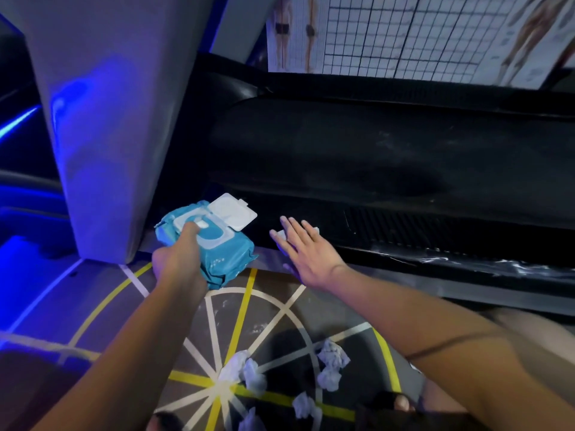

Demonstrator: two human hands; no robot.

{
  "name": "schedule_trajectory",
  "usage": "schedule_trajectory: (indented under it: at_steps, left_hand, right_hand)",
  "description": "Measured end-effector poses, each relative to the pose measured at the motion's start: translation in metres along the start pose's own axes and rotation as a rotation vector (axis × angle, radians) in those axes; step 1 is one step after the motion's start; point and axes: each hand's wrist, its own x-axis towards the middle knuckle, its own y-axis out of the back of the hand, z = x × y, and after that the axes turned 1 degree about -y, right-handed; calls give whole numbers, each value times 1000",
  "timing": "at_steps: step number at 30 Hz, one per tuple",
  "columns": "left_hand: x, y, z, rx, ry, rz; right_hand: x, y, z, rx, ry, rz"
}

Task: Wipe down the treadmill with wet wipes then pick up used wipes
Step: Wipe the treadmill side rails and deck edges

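While the left hand (180, 259) is gripping the wipes pack (227, 253), the flat right hand (303, 250) is pressing a limp, corner-pinchable wipe (282, 235)

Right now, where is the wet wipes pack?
Head view, left of centre: the left hand grips the blue wipes pack, lid open, at the foot of the grey upright, just left of the right hand pressing a wipe on the treadmill.
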Motion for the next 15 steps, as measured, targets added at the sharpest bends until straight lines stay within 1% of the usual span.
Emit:
schedule_trajectory:
  at_steps: [5,6,8,11,14,15]
  left_hand:
    - [5,-8,-10,-63,14,-59]
    - [3,-12,-11,-48,21,-93]
    - [-9,-22,-12,-14,8,-86]
    - [-17,-37,-20,14,-7,-96]
    - [-23,-52,-32,7,24,-183]
    - [-27,-57,-35,16,27,-188]
  right_hand:
    - [-35,-9,35,13,117,96]
    - [-47,-11,46,6,136,102]
    - [-74,-13,68,-13,145,90]
    - [-116,-13,96,-37,90,43]
    - [-152,-13,117,-9,-18,6]
    - [-162,-14,123,19,-52,2]
